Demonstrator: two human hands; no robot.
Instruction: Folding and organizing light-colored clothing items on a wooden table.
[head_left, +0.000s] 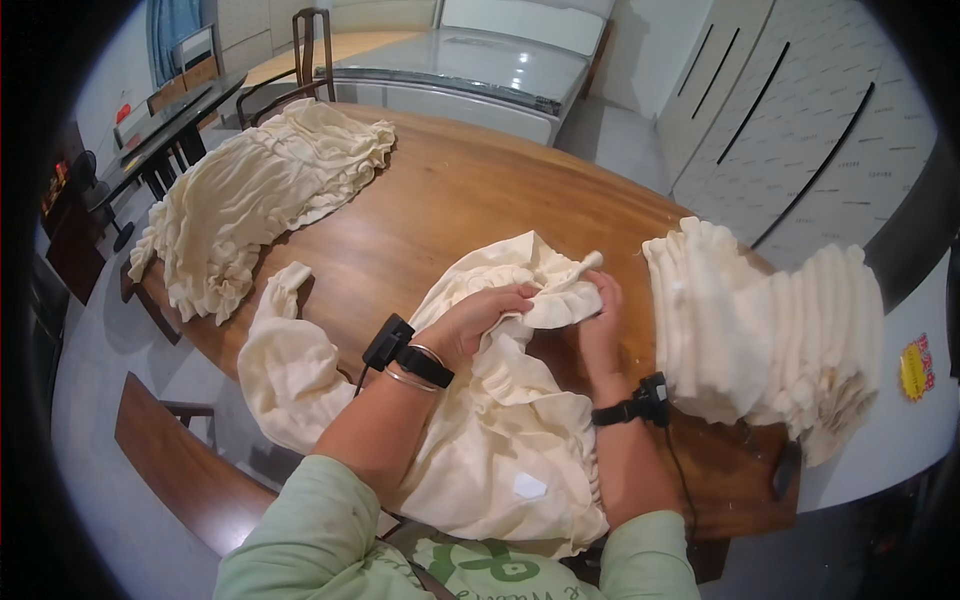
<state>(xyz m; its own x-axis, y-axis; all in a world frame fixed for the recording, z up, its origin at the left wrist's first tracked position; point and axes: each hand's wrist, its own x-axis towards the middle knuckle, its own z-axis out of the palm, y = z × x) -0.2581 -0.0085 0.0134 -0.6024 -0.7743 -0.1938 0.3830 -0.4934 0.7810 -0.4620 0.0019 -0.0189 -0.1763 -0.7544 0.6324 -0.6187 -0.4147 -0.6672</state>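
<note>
A cream cloth garment (517, 442) with gathered edges lies before me, partly on the table and partly over my lap. My left hand (484, 315) grips a folded part of it, thumb on top. At the garment's far right end, my right hand (606, 315) pinches a ruffled edge; its fingertips are partly hidden behind the cloth. One sleeve-like piece (289, 360) stretches out left, past my left forearm, with a gathered end. A small white patch (530, 485) shows on the part nearest my body.
On the wooden table (480, 180), a heap of cream garments (255, 195) lies at the far left. A stack of folded cream garments (757, 322) sits at the right edge. A wooden bench (187, 465) stands at lower left, a wooden chair (311, 56) behind the table. Cables hang from both wrist straps.
</note>
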